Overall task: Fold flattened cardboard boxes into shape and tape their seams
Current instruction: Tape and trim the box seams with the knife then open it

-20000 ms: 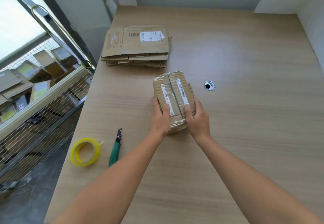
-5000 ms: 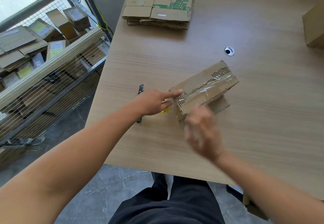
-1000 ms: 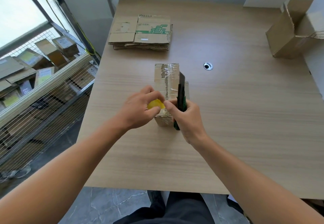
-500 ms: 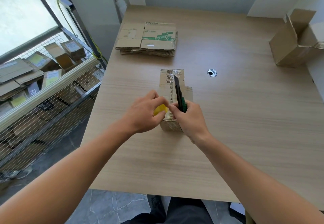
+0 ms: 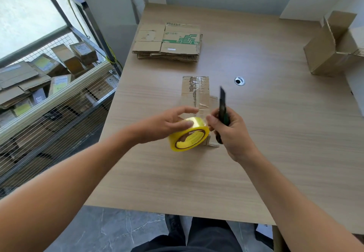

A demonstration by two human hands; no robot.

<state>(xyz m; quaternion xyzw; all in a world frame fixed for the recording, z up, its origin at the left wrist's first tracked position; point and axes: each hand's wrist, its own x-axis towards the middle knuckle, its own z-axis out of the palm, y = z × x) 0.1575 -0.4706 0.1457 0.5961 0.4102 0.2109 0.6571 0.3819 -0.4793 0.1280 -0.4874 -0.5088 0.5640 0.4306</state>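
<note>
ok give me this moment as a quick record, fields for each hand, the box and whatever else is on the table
box: folded, clear tape along its top seam, standing on the table
left hand: holds the yellow tape roll from above, at the box's near end
right hand: grips the green utility knife, tip pointing away
flat stack: flattened cardboard, far left of the table
other box: far right, flaps open
</note>
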